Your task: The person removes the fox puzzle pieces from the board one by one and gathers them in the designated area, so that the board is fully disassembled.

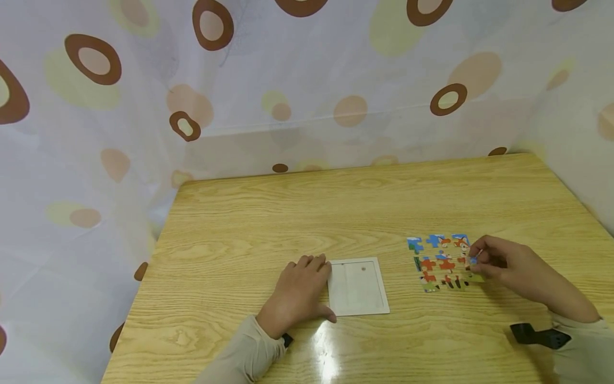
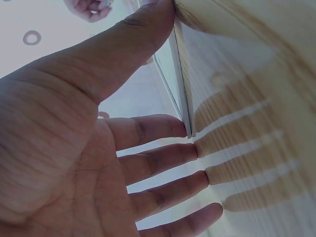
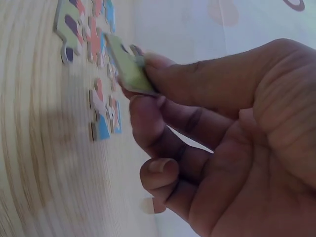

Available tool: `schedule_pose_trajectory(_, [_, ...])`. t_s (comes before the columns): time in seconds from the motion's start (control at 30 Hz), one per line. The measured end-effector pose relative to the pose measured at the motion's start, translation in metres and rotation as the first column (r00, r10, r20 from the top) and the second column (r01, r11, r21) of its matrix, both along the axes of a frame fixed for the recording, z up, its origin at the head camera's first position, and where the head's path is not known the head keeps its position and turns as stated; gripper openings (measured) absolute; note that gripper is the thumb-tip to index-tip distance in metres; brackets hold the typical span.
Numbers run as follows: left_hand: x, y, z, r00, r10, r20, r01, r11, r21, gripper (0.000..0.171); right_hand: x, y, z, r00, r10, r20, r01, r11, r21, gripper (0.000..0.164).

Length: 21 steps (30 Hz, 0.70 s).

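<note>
My right hand pinches a green jigsaw piece between thumb and fingers, its other fingers curled in. It is held up off the table at the right side of the laid-out jigsaw pieces, which show an orange fox under blue sky and stand in loose rows with small gaps. At the left edge of a square white puzzle tray lies my left hand. Its fingers are spread and fairly straight, fingertips on the table in the left wrist view, with thumb and index finger right at the tray's edge.
The wooden table reaches back to a white curtain with brown and yellow spots, which also hangs along both sides. A black strap is at the right wrist.
</note>
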State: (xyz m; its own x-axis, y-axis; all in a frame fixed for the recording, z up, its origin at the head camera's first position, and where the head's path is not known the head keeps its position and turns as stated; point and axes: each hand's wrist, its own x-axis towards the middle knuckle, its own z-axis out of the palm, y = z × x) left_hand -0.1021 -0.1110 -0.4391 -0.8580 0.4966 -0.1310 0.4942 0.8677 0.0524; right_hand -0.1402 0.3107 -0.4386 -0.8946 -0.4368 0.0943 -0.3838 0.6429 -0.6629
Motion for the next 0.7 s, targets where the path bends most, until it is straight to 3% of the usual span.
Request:
schedule_pose_trajectory(0.3, [0.001, 0.000, 0.000, 1.000, -0.001, 0.002, 0.001, 1.000, 0.001, 0.101, 0.000, 0.012, -0.012, 1.000, 0.027, -0.008, -0.027, 0.997, 0.070, 0.022])
schedule_pose_trajectory(0.7, [0.000, 0.000, 0.000, 1.000, -0.003, 0.000, 0.003, 1.000, 0.002, 0.101, -0.001, 0.005, -0.018, 1.000, 0.011, -0.028, -0.006, 0.988, 0.152, 0.022])
